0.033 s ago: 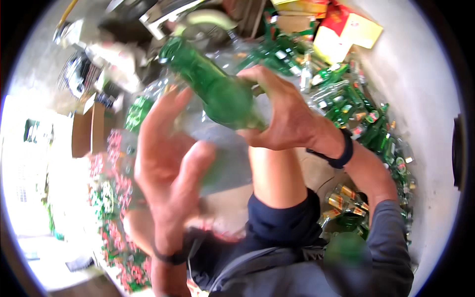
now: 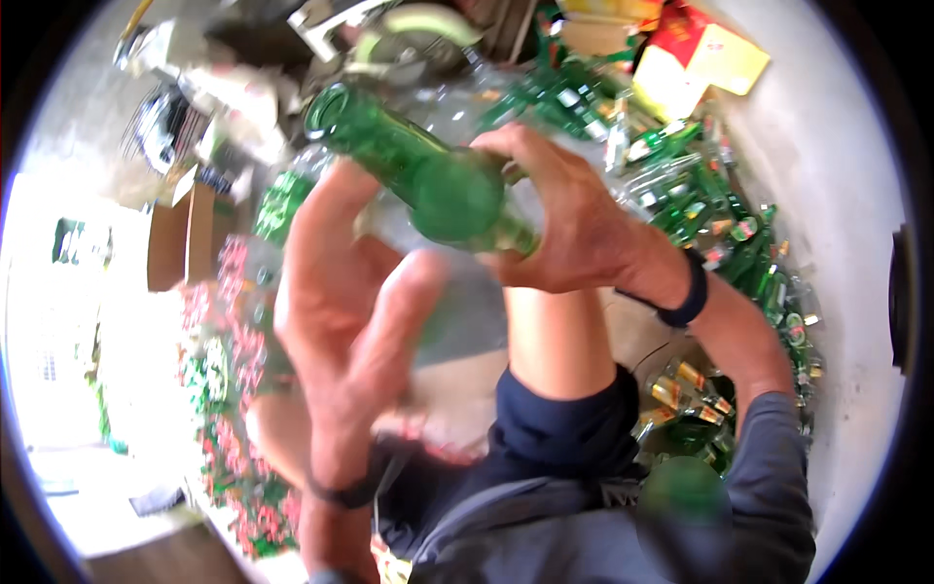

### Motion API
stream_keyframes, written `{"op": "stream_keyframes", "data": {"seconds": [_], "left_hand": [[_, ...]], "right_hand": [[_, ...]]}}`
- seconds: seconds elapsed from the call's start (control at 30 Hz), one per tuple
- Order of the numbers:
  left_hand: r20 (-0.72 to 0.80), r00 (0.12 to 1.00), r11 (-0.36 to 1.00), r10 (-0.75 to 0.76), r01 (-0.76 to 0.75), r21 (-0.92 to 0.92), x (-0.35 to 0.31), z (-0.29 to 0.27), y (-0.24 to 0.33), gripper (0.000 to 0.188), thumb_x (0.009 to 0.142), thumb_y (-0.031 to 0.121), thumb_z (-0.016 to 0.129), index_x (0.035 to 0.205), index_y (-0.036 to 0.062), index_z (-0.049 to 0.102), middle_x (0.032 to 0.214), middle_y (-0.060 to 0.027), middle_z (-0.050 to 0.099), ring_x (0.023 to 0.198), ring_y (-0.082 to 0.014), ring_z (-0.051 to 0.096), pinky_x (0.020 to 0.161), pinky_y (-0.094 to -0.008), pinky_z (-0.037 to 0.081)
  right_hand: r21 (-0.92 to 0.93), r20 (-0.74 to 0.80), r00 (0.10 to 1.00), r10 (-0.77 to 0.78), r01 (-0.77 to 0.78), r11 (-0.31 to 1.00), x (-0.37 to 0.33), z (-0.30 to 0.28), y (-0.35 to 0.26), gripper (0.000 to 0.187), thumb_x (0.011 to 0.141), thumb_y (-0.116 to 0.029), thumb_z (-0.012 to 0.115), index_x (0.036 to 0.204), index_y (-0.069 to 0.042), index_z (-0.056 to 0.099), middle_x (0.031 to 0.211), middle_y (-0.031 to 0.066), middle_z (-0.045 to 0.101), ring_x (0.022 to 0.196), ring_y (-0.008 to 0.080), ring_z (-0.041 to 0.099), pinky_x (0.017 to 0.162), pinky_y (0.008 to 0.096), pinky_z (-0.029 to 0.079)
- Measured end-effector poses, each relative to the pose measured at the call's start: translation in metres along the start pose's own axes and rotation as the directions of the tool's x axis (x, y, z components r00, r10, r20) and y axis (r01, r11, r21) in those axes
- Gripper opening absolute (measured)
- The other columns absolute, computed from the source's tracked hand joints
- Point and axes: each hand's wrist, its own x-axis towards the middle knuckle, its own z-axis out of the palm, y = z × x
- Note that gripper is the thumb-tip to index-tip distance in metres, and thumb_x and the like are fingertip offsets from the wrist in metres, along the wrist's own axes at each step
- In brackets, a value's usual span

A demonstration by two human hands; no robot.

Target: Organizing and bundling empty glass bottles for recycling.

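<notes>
My right hand (image 2: 584, 214) grips a green glass bottle (image 2: 452, 195) between its thumb and fingers. The bottle is tilted, its ringed, narrower end pointing up and to the left. A dark band circles my right wrist. My left hand (image 2: 341, 292) is close to the bottle's left side, with the thumb well apart from the fingers and nothing seen in its grasp. Its fingertips pass beside the bottle, and I cannot tell whether they touch it. Motion blurs this hand.
Many green and clear bottles (image 2: 671, 200) are heaped along the wall at right; more (image 2: 686, 394) lie by my leg. A red and yellow carton (image 2: 700, 58) stands at the back right, a brown cardboard box (image 2: 180, 238) at left. Pink and green pieces (image 2: 243, 428) cover the left floor.
The bottle stays in my right hand, turned slightly so its upper-left end shows more. My left hand has shifted a little up and right. The whole view has moved slightly.
</notes>
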Motion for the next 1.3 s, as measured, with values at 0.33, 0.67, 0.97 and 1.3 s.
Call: {"op": "stream_keyframes", "data": {"seconds": [0.33, 0.67, 0.97, 1.3], "left_hand": [[-0.229, 0.969, 0.980, -0.089, 0.125, 0.152, -0.033, -0.057, -0.018, 0.034, 0.102, 0.026, 0.074, 0.125, 0.0023, 0.067, 0.096, -0.0027, 0.072, 0.064, -0.0030, 0.052, 0.059, -0.0195, 0.040], [-0.349, 0.893, 0.906, -0.285, 0.370, 0.208, -0.105, -0.111, -0.099, 0.021, 0.106, 0.013, 0.067, 0.124, 0.0020, 0.067, 0.115, -0.0027, 0.074, 0.065, -0.0027, 0.053, 0.060, -0.0200, 0.045], [-0.418, 0.871, 0.870, -0.258, 0.397, 0.291, -0.124, -0.134, -0.172, 0.022, 0.106, 0.012, 0.066, 0.125, 0.0023, 0.064, 0.098, -0.0014, 0.067, 0.068, -0.0078, 0.062, 0.060, -0.0236, 0.048], [-0.446, 0.844, 0.846, -0.297, 0.449, 0.286, -0.125, -0.138, -0.200, 0.022, 0.105, 0.013, 0.068, 0.125, 0.0030, 0.064, 0.093, -0.0019, 0.069, 0.067, -0.0082, 0.063, 0.061, -0.0251, 0.051]], "right_hand": [[0.150, 0.306, 0.947, -0.096, 0.051, 0.987, 0.000, 0.044, -0.024, 0.071, 0.068, -0.006, 0.085, 0.132, 0.000, 0.056, 0.110, 0.0174, 0.063, 0.104, 0.0379, 0.065, 0.091, 0.0423, 0.055], [-0.173, 0.490, 0.869, 0.069, 0.019, 0.985, -0.058, 0.029, -0.020, 0.032, 0.076, -0.017, 0.081, 0.101, -0.002, 0.067, 0.095, 0.0118, 0.064, 0.093, 0.0344, 0.063, 0.084, 0.0442, 0.050], [-0.185, 0.460, 0.886, 0.063, 0.027, 0.982, -0.061, 0.032, -0.018, 0.027, 0.075, -0.016, 0.083, 0.095, -0.003, 0.070, 0.097, 0.0094, 0.067, 0.093, 0.0313, 0.064, 0.085, 0.0423, 0.051], [-0.195, 0.440, 0.896, 0.058, 0.032, 0.980, -0.064, 0.031, -0.018, 0.025, 0.076, -0.015, 0.083, 0.094, -0.003, 0.070, 0.098, 0.0098, 0.068, 0.095, 0.0313, 0.065, 0.087, 0.0430, 0.051]]}}
